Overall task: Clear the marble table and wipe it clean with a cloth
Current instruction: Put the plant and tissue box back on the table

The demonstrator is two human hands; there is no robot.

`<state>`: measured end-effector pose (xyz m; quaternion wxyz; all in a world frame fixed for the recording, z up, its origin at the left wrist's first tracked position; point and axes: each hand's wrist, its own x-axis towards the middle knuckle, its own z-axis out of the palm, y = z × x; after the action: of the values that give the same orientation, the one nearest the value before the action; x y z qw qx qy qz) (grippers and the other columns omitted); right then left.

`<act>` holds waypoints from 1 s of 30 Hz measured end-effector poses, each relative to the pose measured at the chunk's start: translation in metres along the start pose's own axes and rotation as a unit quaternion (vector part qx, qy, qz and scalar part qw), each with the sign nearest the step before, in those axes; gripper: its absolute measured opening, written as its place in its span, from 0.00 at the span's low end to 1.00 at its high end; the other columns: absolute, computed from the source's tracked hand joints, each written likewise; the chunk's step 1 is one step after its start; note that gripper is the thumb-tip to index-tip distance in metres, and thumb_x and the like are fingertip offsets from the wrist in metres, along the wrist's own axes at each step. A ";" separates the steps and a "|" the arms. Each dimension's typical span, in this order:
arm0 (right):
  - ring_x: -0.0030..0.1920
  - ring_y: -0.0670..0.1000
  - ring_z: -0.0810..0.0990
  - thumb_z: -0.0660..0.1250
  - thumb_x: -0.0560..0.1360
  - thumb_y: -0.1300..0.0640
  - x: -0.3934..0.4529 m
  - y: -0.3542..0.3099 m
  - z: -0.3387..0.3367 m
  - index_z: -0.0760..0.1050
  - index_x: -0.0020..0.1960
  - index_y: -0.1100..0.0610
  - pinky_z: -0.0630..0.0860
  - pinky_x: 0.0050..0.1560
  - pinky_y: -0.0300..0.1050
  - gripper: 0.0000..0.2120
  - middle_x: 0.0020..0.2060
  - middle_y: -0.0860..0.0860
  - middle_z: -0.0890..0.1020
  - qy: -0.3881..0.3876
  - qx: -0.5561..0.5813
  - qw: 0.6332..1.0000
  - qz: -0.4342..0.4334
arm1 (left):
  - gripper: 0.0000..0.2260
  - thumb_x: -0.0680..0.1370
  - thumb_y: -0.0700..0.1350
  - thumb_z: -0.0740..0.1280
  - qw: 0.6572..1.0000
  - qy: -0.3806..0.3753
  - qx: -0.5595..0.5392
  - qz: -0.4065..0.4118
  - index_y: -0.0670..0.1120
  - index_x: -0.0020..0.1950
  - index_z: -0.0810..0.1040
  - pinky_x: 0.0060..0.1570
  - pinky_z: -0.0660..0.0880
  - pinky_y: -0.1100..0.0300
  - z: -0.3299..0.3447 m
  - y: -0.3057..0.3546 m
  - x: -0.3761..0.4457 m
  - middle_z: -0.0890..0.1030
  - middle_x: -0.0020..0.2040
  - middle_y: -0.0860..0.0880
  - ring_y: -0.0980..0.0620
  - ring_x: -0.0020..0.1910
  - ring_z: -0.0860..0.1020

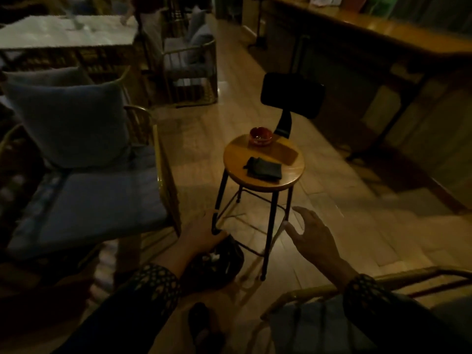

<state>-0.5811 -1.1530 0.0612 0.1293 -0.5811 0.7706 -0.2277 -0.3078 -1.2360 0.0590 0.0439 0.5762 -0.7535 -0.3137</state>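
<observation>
The room is dim. The left hand [201, 229] reaches down with its fingers curled over the rim of a dark round container [217, 264]; the grip looks closed on that rim, though the low light hides the fingertips. Pale crumpled bits lie inside the container, too dark to identify. The right hand [313, 235] hangs in the air with fingers spread apart and relaxed, holding nothing and touching nothing; it sits just in front of the lower legs of the stool [264, 164].

The stool has a round wooden seat, black metal legs and a small black backrest. 2 things lie on its seat: a reddish ashtray [260, 136] near the back edge, and a dark folded cloth [264, 167] nearer the front, apart from the ashtray.

The marble table [69, 30] stands well away at the upper left, its pale top lit; blurred objects on it cannot be made out. Between the table and the hands stands an armchair [84, 200] with blue-grey cushions. A second cushioned chair [190, 65] stands further back, and a long wooden counter [383, 29] runs along the upper right. Both forearms wear dark patterned sleeves [155, 284]. A rattan chair frame [306, 292] crosses the lower right.
</observation>
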 end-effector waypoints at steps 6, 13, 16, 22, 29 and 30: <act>0.64 0.52 0.73 0.63 0.76 0.40 0.075 -0.011 0.025 0.66 0.71 0.49 0.73 0.58 0.48 0.27 0.68 0.50 0.72 -0.007 -0.015 0.998 0.053 | 0.33 0.76 0.60 0.65 0.997 -0.047 0.039 0.055 0.49 0.76 0.59 0.68 0.62 0.54 -0.024 -0.011 0.095 0.64 0.75 0.46 0.46 0.72 0.64; 0.65 0.55 0.73 0.65 0.76 0.40 0.162 -0.031 0.042 0.61 0.74 0.50 0.73 0.58 0.52 0.32 0.68 0.54 0.71 -0.012 0.003 0.995 0.097 | 0.32 0.77 0.57 0.66 0.992 -0.077 0.034 0.093 0.49 0.76 0.59 0.67 0.65 0.52 -0.048 -0.007 0.196 0.64 0.74 0.46 0.46 0.71 0.65; 0.65 0.56 0.72 0.65 0.75 0.39 0.205 -0.029 0.047 0.59 0.75 0.50 0.73 0.60 0.52 0.33 0.69 0.55 0.70 -0.012 0.024 0.994 0.104 | 0.32 0.77 0.60 0.64 0.992 -0.071 0.028 0.099 0.49 0.76 0.57 0.69 0.64 0.47 -0.049 -0.004 0.242 0.63 0.74 0.46 0.45 0.71 0.64; 0.68 0.55 0.69 0.65 0.74 0.36 0.322 -0.013 0.065 0.53 0.77 0.49 0.73 0.61 0.53 0.39 0.73 0.53 0.65 -0.053 0.018 0.996 0.064 | 0.34 0.80 0.59 0.57 0.992 -0.036 0.091 0.085 0.47 0.79 0.45 0.75 0.46 0.43 -0.043 0.006 0.332 0.47 0.80 0.45 0.44 0.78 0.46; 0.69 0.57 0.69 0.69 0.65 0.29 0.441 -0.012 0.088 0.50 0.76 0.46 0.72 0.65 0.58 0.49 0.71 0.54 0.67 -0.118 0.071 0.989 0.061 | 0.37 0.75 0.70 0.41 0.987 -0.053 0.140 0.057 0.52 0.78 0.34 0.74 0.36 0.45 -0.005 -0.015 0.360 0.29 0.76 0.49 0.49 0.75 0.30; 0.70 0.58 0.68 0.70 0.63 0.29 0.452 -0.012 0.093 0.46 0.77 0.46 0.70 0.66 0.59 0.53 0.72 0.55 0.65 -0.140 0.062 0.986 0.062 | 0.36 0.77 0.69 0.43 0.988 -0.045 0.140 0.055 0.54 0.77 0.33 0.73 0.35 0.47 -0.001 -0.018 0.360 0.28 0.76 0.51 0.51 0.75 0.29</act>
<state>-0.6595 -1.6059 0.0169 0.2857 -0.5495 0.7635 -0.1828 -0.4116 -1.5610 -0.0560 -0.0539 0.5197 -0.8216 -0.2279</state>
